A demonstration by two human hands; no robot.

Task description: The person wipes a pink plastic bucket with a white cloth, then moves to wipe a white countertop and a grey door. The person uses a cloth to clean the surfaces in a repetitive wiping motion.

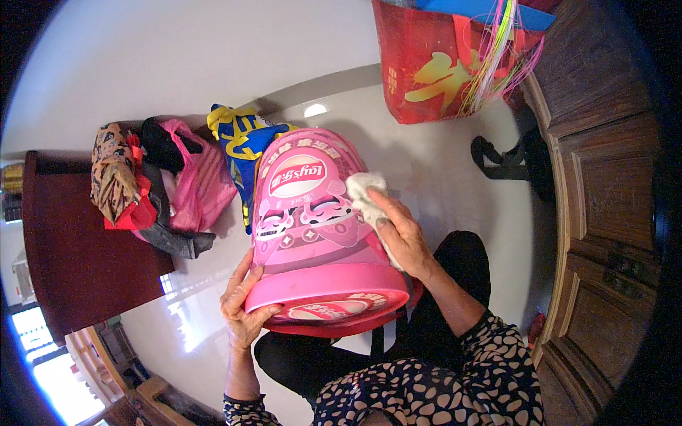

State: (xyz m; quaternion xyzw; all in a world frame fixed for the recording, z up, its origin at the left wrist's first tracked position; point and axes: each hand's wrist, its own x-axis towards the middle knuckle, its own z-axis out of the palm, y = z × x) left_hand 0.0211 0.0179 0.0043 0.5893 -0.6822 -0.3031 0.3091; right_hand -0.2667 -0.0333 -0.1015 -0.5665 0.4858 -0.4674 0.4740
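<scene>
A large pink printed bucket (302, 241) with a round pink lid (327, 287) lies tilted, its lid end toward me. My left hand (243, 302) grips the lid's rim at the near left, thumb on the lid's top and fingers along its side. In my right hand (403, 234) is a crumpled white cloth (368, 192), pressed against the bucket's right side. The bucket's underside and its far right side are hidden from me.
Left of the bucket, a blue and yellow cloth (241, 142), a pink plastic bag (186, 177) and a patterned cloth (114, 160) are heaped by a dark red cabinet (92, 255). A red bag (419, 64) stands at the far right, near a carved wooden door (604, 192). A black strap (504, 160) lies beside the door.
</scene>
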